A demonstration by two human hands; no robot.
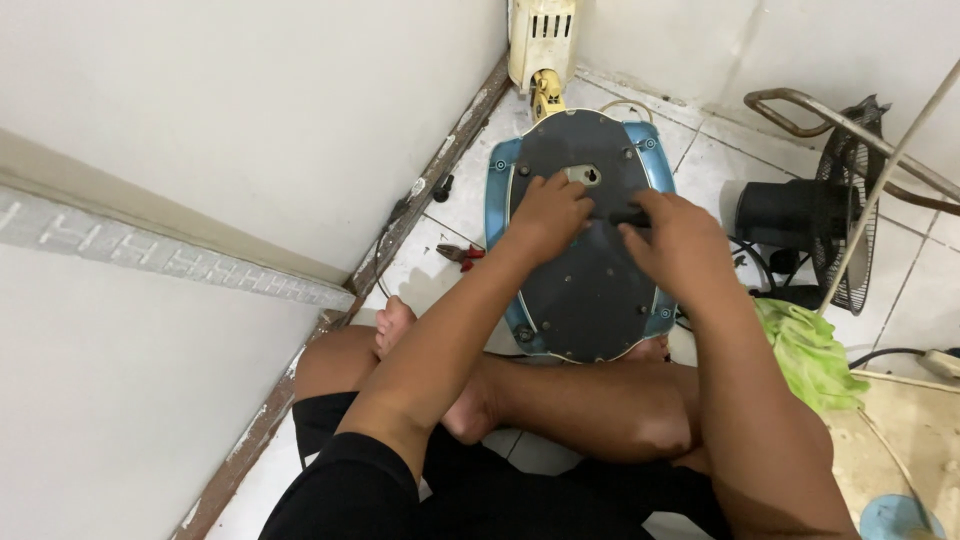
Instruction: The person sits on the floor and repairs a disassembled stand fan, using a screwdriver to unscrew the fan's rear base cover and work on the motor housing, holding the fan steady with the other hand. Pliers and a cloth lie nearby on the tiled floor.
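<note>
A blue oval fan base lies upside down on the tiled floor, its dark grey bottom plate facing up and resting against my crossed legs. My left hand presses on the plate just below a small metal keyhole bracket. My right hand is closed around a dark tool handle that points left toward my left hand. The tool's tip is hidden under my left fingers.
Red-handled pliers lie on the floor left of the base, by the wall. A cream fan body and yellow part stand behind. A black fan motor with wire guard, a green cloth and cables are on the right.
</note>
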